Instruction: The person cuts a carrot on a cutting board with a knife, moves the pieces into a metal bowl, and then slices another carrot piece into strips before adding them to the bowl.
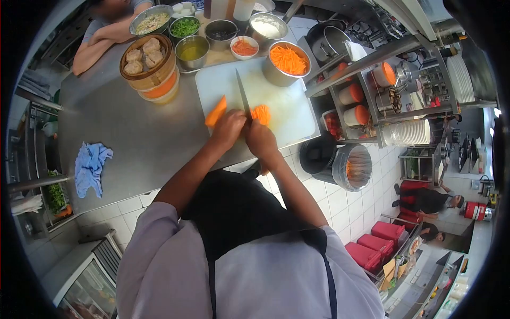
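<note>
On the white cutting board (295, 114), my right hand (261, 139) is closed around the handle of a kitchen knife (241, 90), its blade pointing away from me. Just left of the blade, my left hand (229, 129) is curled with fingers down; whatever lies under its fingers is hidden. A piece of carrot (215, 111) rests against the left side of that hand. Cut carrot strips (261, 114) lie to the right of the blade. A metal container of shredded carrot (287, 59) stands at the board's far right corner.
A bamboo steamer (150, 80) with several dumplings stands left of the board. Bowls of chopped greens (184, 26) and red strips (244, 48) line the back. A blue cloth (91, 166) lies on the steel table. Another person's arms (103, 45) rest at the far edge.
</note>
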Demonstrator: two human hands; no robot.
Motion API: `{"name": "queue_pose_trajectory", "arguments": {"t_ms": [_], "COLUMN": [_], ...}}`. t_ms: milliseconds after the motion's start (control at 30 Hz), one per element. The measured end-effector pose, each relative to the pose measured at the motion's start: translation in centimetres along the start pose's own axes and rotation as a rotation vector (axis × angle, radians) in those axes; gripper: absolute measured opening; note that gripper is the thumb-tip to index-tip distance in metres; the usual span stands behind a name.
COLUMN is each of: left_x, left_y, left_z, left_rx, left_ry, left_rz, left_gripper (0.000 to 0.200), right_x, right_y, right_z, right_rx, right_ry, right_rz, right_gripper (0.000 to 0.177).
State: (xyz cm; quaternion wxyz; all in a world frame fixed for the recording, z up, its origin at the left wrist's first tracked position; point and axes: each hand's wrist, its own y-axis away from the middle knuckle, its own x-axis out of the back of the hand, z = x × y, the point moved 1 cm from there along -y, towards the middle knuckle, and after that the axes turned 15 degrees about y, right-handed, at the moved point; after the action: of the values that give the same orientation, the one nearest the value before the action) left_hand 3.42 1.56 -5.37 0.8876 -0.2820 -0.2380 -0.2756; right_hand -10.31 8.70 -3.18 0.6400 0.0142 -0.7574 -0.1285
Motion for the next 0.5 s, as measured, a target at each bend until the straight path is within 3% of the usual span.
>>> {"name": "queue_pose_trajectory", "arguments": {"t_ms": [67, 267, 367, 500], "left_x": [0.3, 0.3, 0.6, 0.1], "left_y": [-0.3, 0.0, -0.1, 0.1], "left_z": [0.5, 0.4, 0.8, 0.3], "left_rx": [0.018, -0.053, -0.014, -0.003], "left_ry": [-0.014, -0.008, -0.009, 0.009], "left_rz": [-0.014, 0.044, -0.005, -0.002], "left_gripper": [0.014, 0.009, 0.013, 0.008], "right_x": [2.2, 0.7, 2.5, 1.8], "right_y": [0.8, 0.1, 0.4, 1.1], "right_z": [-0.6, -0.7, -0.5, 0.0], "right_rx": [-0.049, -0.025, -0.065, -0.030], "right_ry": [-0.014, -0.094, -0.065, -0.026], "right_rz": [-0.038, 0.107, 0.010, 0.052], "right_gripper": [0.023, 0.025, 0.027, 0.023]}}
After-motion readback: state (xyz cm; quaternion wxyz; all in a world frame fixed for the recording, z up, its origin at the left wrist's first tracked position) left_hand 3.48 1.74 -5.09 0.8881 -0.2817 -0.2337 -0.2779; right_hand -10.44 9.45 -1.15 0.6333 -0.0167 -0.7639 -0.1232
